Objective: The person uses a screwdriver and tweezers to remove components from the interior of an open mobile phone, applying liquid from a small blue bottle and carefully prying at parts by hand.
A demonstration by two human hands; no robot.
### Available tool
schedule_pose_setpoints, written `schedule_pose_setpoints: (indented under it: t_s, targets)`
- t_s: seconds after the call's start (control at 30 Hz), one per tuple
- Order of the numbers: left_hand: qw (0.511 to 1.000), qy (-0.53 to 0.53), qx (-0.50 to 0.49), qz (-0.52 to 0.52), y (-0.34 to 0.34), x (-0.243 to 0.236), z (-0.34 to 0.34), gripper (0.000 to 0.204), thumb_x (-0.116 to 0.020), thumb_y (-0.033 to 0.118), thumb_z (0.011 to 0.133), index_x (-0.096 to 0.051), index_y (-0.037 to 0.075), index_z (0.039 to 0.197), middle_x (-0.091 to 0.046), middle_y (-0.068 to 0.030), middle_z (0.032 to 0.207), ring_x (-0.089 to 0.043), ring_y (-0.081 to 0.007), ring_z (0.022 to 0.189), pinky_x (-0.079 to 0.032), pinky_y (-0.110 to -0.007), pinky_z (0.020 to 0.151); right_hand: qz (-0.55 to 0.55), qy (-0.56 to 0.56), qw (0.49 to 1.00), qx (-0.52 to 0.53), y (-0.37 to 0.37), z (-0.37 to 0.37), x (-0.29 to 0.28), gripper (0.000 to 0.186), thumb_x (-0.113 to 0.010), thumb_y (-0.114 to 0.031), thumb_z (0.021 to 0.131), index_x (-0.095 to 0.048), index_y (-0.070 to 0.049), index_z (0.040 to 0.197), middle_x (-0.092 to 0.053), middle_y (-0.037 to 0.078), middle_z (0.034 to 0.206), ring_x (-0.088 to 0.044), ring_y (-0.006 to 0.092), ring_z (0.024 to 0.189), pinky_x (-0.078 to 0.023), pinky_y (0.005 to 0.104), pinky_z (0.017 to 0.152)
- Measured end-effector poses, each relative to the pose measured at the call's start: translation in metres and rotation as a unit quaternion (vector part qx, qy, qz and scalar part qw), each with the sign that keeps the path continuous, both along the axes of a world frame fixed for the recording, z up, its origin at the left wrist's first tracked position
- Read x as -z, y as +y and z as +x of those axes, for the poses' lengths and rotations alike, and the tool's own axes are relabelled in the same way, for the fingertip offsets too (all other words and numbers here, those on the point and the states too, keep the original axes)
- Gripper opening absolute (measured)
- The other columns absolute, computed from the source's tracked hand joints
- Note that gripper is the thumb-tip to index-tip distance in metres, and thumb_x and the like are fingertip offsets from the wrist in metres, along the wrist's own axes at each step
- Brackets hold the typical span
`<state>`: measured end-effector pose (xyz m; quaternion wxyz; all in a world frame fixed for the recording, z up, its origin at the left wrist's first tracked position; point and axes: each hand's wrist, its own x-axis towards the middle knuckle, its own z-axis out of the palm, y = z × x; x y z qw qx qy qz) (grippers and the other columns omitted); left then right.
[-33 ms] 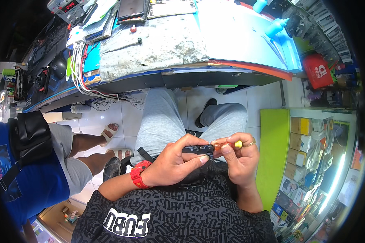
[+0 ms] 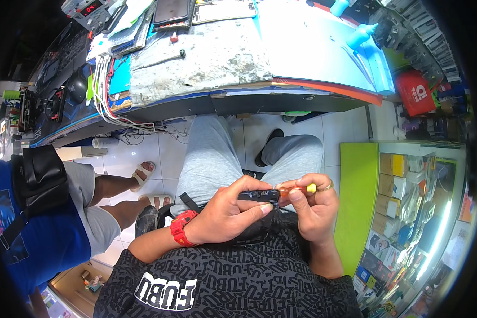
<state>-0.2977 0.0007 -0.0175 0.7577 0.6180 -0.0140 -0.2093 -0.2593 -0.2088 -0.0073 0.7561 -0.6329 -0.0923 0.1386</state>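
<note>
A: Left hand [image 2: 225, 212], red watch on the wrist: grip clenched around a small flat black device [image 2: 258, 196], thumb along the near edge, fingers curled over the top. Held above the lap, in front of the patterned black shirt [image 2: 222, 281].

B: And the right hand [image 2: 312, 206]?

A: Grip closed on a small screwdriver with a clear orange handle and yellow end cap [image 2: 297, 188]. Pinched between thumb and fingertips, a ring visible on one finger.

B: Direction of the tool against the device?

A: Long axis nearly level, running left to right. Tip toward the right end of the black device, touching or just beside it; exact contact hidden by the fingers. Yellow cap away, toward the right. So: device to the left of the right grip, both hands close together, almost touching.

B: Further out?

A: Below, grey shorts [image 2: 212, 159] and white floor tiles [image 2: 143, 153]. Ahead, a cluttered work surface with a worn grey mat [image 2: 206, 63], a blue mat, white cables hanging over the edge [image 2: 103, 90]. At the left, another person in a blue shirt [image 2: 37, 244] with a black bag. At the right, a bright green shelf unit [image 2: 358, 196] with small boxes.
</note>
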Motion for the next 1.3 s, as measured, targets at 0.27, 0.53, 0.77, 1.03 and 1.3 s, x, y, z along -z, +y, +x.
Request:
schedule_pose_setpoints:
  t_s: [0.27,0.53,0.77,1.03,1.3]
  targets:
    - [0.999,-0.045,-0.018,-0.024,-0.004,0.014,-0.004,0.031,-0.065,0.009,0.1,-0.052,-0.002,0.125,-0.067,-0.0029,0.074,-0.056,-0.0043,0.07,-0.044,-0.024,0.064,0.024,0.017,0.999,-0.019,-0.002,0.002,0.002,0.017,-0.057,0.003,0.1,-0.049,0.001,0.114,-0.071,0.023,0.105,-0.073,0.0225,0.09,-0.063,0.0346,0.077]
    - [0.997,-0.06,-0.03,-0.028,-0.007,0.016,-0.006,0.031,-0.065,0.011,0.1,-0.052,0.0,0.126,-0.066,0.0008,0.062,-0.054,-0.0006,0.059,-0.041,-0.022,0.057,0.024,0.014,0.999,-0.034,-0.003,0.003,0.003,0.017,-0.059,0.004,0.099,-0.051,0.001,0.113,-0.071,0.022,0.104,-0.073,0.0219,0.092,-0.063,0.0339,0.077]
    - [0.998,-0.064,-0.007,-0.018,-0.002,0.017,-0.005,0.032,-0.066,0.011,0.099,-0.052,0.0,0.126,-0.067,0.0005,0.062,-0.054,-0.0009,0.059,-0.042,-0.022,0.058,0.02,0.005,0.999,-0.04,-0.006,0.004,0.004,0.017,-0.059,0.004,0.099,-0.051,0.001,0.113,-0.072,0.022,0.104,-0.073,0.0218,0.091,-0.063,0.0336,0.077]
    - [0.999,-0.033,-0.025,-0.032,-0.006,0.008,-0.004,0.03,-0.065,0.009,0.1,-0.052,-0.001,0.125,-0.074,-0.0051,0.074,-0.058,-0.0006,0.068,-0.044,-0.021,0.06,0.019,0.025,0.999,0.013,-0.001,-0.006,0.001,0.019,-0.058,0.001,0.101,-0.047,0.002,0.117,-0.072,0.023,0.105,-0.073,0.0226,0.091,-0.064,0.0349,0.078]
    - [0.999,-0.032,-0.02,-0.022,-0.005,0.009,-0.005,0.03,-0.065,0.01,0.1,-0.052,-0.001,0.125,-0.075,-0.0068,0.076,-0.06,-0.002,0.069,-0.046,-0.022,0.062,0.0,0.002,1.0,0.011,-0.002,-0.006,0.001,0.021,-0.059,0.002,0.1,-0.048,0.002,0.117,-0.072,0.022,0.105,-0.074,0.0219,0.09,-0.064,0.0339,0.078]
